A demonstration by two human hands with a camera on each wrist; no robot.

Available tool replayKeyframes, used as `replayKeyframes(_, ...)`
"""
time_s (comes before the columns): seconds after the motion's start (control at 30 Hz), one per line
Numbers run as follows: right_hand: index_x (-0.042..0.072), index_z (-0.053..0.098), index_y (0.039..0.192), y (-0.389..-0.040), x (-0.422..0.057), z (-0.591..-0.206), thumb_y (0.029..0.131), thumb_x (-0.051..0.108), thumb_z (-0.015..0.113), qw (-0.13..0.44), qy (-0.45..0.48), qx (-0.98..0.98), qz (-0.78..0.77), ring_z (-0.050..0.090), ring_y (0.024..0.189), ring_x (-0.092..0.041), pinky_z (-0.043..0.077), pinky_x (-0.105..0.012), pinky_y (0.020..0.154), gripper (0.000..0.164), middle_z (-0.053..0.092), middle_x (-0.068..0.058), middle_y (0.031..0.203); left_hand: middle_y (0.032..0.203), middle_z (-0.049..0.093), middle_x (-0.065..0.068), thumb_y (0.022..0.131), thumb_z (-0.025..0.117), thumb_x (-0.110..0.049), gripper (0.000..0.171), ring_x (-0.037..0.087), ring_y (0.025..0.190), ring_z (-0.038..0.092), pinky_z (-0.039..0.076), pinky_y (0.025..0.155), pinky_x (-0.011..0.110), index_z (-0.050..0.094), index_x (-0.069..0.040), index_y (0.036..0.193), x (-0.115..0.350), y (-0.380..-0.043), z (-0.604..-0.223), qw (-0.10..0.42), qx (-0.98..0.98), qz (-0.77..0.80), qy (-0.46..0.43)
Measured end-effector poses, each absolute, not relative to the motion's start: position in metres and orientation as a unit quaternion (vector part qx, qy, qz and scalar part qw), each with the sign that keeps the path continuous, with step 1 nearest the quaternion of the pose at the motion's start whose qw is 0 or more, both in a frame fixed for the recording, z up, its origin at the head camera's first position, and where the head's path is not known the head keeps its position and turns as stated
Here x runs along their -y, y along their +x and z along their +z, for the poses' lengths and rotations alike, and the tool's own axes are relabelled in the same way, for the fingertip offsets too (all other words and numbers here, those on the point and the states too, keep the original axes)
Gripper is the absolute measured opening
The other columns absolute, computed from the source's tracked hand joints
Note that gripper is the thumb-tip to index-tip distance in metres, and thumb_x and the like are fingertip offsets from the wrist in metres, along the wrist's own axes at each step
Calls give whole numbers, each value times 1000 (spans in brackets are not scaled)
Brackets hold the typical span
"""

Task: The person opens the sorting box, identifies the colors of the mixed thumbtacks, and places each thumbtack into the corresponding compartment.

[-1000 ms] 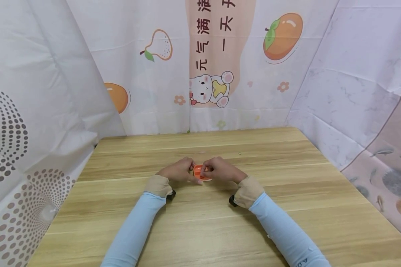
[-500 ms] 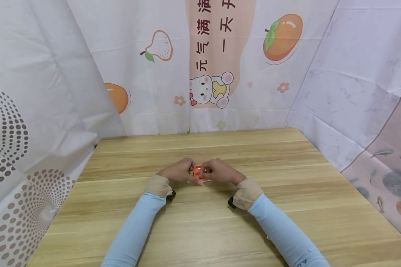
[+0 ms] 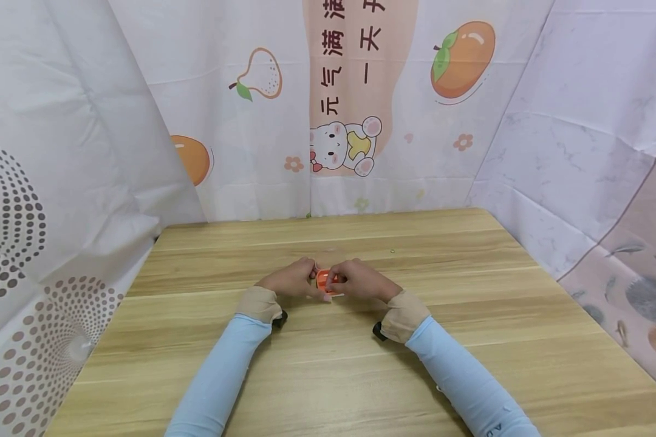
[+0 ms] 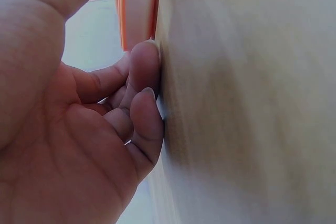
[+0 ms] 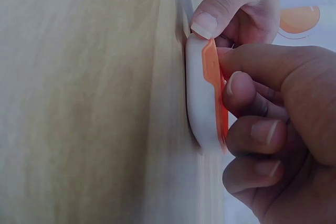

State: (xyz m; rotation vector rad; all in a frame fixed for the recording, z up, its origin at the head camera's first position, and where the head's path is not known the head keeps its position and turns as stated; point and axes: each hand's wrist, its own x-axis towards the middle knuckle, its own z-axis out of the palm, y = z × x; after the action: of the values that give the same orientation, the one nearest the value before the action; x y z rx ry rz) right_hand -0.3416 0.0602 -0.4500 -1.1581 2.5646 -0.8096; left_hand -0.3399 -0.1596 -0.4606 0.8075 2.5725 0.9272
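A small rounded case (image 3: pixel 321 280), white-bodied with an orange face, lies on the wooden table between both hands. My left hand (image 3: pixel 291 280) holds its left end, with the thumb at the near edge and the fingers toward the far side. In the left wrist view, two curled fingers of that hand are close to the tabletop, beside the case (image 4: pixel 139 14). My right hand (image 3: pixel 363 278) has curled fingers, its fingertips pinching at the orange face. The right wrist view shows the white side of the case (image 5: pixel 198 93); those fingers hide part of the orange face.
The wooden table (image 3: pixel 328 376) extends around both forearms. A tiny ring-like speck (image 3: pixel 392 251) lies behind the right hand. A printed curtain (image 3: pixel 251 139) hangs along the back edge, and more cloth hangs at both sides.
The right hand has shifted very slightly left over the orange face. The left hand and the case stay in the same place.
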Motion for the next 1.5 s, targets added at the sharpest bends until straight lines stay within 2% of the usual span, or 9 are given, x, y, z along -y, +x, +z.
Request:
replayKeyframes(0.17, 18, 70, 93, -345, -63, -452, 95, 19, 64, 109, -398, -864, -287, 50, 60, -7, 43, -22, 57, 6, 66, 8, 82, 97, 57, 5, 71, 81, -52, 61, 17, 79, 48, 40, 62, 26, 53, -10, 106, 160, -341, -461, 142, -897, 313, 279)
replayKeyframes(0.4, 17, 70, 92, -351, -70, -450, 93, 23, 67, 95, -396, -859, -309, 48, 57, -8, 41, -23, 53, 7, 61, 2, 69, 98, 55, 6, 72, 82, -50, 64, 18, 81, 49, 42, 64, 25, 53, -7, 108, 159, -341, -461, 138, -897, 317, 277)
replayKeyframes(0.67, 18, 71, 95, -358, -81, -446, 94, 18, 65, 95, -377, -863, -323, 50, 62, -11, 43, -26, 57, 6, 67, 3, 81, 98, 56, 6, 72, 83, -48, 63, 17, 82, 47, 40, 65, 26, 53, -7, 109, 159, -341, -461, 139, -900, 313, 269)
replayKeyframes(0.8, 18, 71, 95, -361, -86, -445, 94, 18, 65, 83, -370, -867, -324, 52, 65, -13, 45, -28, 59, 7, 66, 4, 82, 102, 55, 6, 72, 83, -46, 64, 18, 85, 47, 41, 68, 27, 52, -6, 111, 158, -339, -459, 143, -901, 317, 260)
replayKeyframes(1.03, 14, 72, 95, -365, -93, -445, 91, 21, 69, 70, -360, -869, -334, 47, 58, -12, 40, -25, 54, 8, 58, 1, 67, 102, 54, 6, 73, 83, -46, 64, 19, 87, 47, 41, 70, 28, 52, -6, 112, 158, -338, -458, 145, -903, 315, 254)
replayKeyframes(1.5, 15, 71, 96, -372, -109, -444, 94, 19, 66, 80, -327, -876, -346, 54, 67, -13, 45, -28, 60, 7, 65, -1, 79, 98, 55, 6, 72, 84, -44, 62, 18, 83, 46, 40, 68, 27, 54, -6, 111, 157, -340, -460, 140, -897, 325, 266)
